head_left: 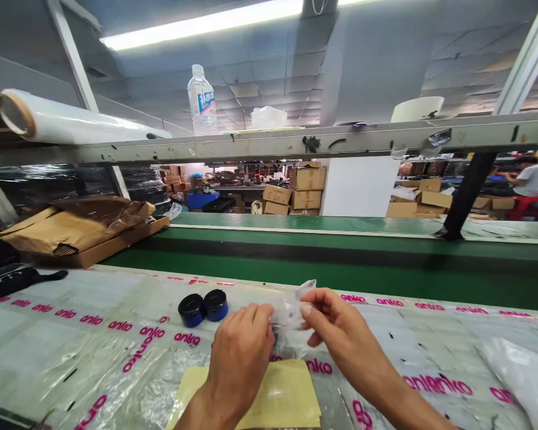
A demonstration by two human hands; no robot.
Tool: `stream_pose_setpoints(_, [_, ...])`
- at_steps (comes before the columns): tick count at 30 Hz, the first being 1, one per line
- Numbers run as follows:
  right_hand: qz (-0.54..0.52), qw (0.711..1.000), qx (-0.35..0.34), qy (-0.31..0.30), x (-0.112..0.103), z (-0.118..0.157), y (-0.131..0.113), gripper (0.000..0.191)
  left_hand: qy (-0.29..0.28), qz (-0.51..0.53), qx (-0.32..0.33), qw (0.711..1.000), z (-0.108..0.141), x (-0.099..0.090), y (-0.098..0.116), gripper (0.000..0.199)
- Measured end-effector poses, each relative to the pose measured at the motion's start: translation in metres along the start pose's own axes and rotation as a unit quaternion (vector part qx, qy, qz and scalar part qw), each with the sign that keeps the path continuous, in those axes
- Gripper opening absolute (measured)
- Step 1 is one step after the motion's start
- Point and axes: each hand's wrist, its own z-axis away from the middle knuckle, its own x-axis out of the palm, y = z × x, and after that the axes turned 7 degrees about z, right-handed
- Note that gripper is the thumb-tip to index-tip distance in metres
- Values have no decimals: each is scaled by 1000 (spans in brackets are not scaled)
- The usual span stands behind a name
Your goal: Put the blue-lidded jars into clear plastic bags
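Just below the centre of the frame, a clear plastic bag [291,307] is between the person's two hands, above the table [130,292]. The right hand [343,328], right of centre, pinches the bag between thumb and forefinger, its other fingers bent. The left hand [242,349], its back to the camera, has its fingers curled in at the left edge of the bag; their tips are hidden, so I cannot tell how firmly they grasp or on what. A bit of something dark blue [275,334] shows just beside them, mostly covered.

To the left of the left hand, two round black-topped blue containers, the left one [192,310] and the right one [216,305], stand side by side on the table. Yellow paper [291,397] lies at the bottom centre of the frame, partly under the left wrist. The table is covered in clear film with tape [429,306] printed "anko" in pink. More plastic wrapping [520,373] is at the lower right.

A green conveyor belt [260,260] runs across the middle of the frame. At the left, brown paper packaging [76,224] rests in a shallow cardboard tray [132,240]. On the metal rail [269,143] above stand a plastic bottle [201,104] and, at the upper left, a roll of film [85,122]. Cardboard boxes [308,179] are stacked in the background, and a person in a white top [535,179] sits at the far right.
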Motion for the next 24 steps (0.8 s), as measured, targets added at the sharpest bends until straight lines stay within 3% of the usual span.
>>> stream_pose_setpoints(4, [101, 992, -77, 1, 27, -29, 3, 26, 1, -41, -30, 999, -2, -4, -28, 24])
stream_pose_setpoints(8, [226, 954, -192, 39, 41, -56, 15, 28, -22, -9, -100, 995, -6, 5, -43, 27])
stream_pose_setpoints(11, [326, 908, -262, 37, 43, -67, 28, 35, -56, 7, -148, 987, -10, 12, -44, 28])
stream_pose_setpoints(17, [518, 777, -349, 78, 44, -68, 47, 42, -121, 33, -191, 973, -11, 21, -43, 37])
stream_pose_setpoints(19, [523, 767, -363, 82, 45, -66, 51, 38, -125, 36, -193, 972, -9, 23, -47, 39])
stream_pose_setpoints(24, [491, 794, -350, 75, 41, -62, 61, 27, -139, 38, -190, 971, 1, 22, -53, 39])
